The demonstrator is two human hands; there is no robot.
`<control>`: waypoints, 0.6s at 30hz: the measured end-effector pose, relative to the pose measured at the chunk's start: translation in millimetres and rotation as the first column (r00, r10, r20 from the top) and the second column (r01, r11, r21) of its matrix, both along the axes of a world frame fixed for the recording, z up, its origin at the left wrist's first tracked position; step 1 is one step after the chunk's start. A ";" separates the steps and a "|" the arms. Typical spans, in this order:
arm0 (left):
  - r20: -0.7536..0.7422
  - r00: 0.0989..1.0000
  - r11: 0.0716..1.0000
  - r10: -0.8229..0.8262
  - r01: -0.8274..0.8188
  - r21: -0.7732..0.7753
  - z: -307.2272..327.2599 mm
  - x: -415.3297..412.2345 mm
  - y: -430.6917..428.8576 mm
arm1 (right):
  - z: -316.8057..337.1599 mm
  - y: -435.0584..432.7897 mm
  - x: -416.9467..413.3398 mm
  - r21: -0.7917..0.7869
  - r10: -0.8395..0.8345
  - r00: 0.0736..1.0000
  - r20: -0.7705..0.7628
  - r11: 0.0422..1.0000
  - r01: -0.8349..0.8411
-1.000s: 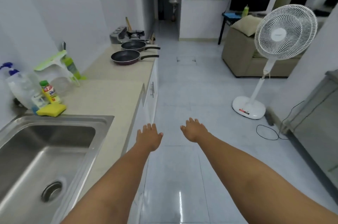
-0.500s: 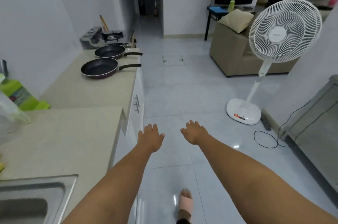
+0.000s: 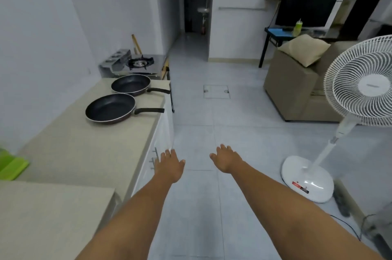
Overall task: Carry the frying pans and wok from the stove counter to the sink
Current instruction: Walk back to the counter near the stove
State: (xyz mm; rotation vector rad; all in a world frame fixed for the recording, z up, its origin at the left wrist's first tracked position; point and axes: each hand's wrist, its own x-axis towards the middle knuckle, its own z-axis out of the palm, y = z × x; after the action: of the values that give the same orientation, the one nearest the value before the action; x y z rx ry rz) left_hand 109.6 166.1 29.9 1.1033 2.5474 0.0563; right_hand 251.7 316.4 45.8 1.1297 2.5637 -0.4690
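Observation:
Two black frying pans rest on the beige counter [image 3: 80,149] at the left, handles pointing right over the counter edge. The nearer pan [image 3: 110,108] sits in front of the farther pan [image 3: 130,84]. Behind them stands a gas stove [image 3: 140,64] with a wooden handle leaning beside it. My left hand [image 3: 169,164] and my right hand [image 3: 224,159] are stretched out palm down over the floor, fingers apart, holding nothing, well short of the pans. The sink is out of view.
A white standing fan [image 3: 358,88] with its base [image 3: 307,179] and a cable stands on the floor at the right. A beige sofa [image 3: 297,90] sits beyond it. A green object [image 3: 10,166] lies at the counter's left edge. Cabinet handles [image 3: 154,158] are beside my left hand.
The view has advanced along the counter toward the stove: the pans appear larger and nearer, and the sink, bottles and sponge have dropped out of view. Both hands remain outstretched and empty.

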 end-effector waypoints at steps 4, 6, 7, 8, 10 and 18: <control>0.000 0.994 0.994 0.105 -0.105 0.019 -6.4 -42.2 48.1 | -1.2 52.9 -44.8 0.006 0.066 0.998 -0.005 0.998 -0.066; -0.004 0.991 0.991 0.132 -0.132 0.027 -8.6 -64.2 74.3 | -0.6 80.1 -72.5 0.011 0.093 0.996 -0.003 0.996 -0.093; 0.005 0.989 0.988 0.147 -0.147 0.036 -9.7 -76.7 88.6 | -0.1 94.8 -88.9 0.014 0.105 0.994 -0.009 0.994 -0.105; 0.012 0.987 0.986 0.162 -0.162 0.045 -11.3 -90.0 103.2 | 0.3 109.7 -106.4 0.020 0.117 0.993 -0.019 0.993 -0.117; 0.004 0.982 0.980 0.188 -0.187 0.065 -13.9 -119.4 133.6 | 1.8 140.1 -142.3 0.028 0.149 0.988 -0.038 0.989 -0.148; 0.034 0.945 0.938 0.325 -0.327 0.116 -10.5 -223.6 234.7 | 13.2 249.6 -257.6 0.017 0.219 0.975 -0.034 0.976 -0.219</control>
State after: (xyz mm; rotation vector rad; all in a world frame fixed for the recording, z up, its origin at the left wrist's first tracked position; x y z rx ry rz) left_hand -114.0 400.8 19.4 0.7038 2.7174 0.3053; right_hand -5.9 566.0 58.9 0.8350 2.6850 -0.4219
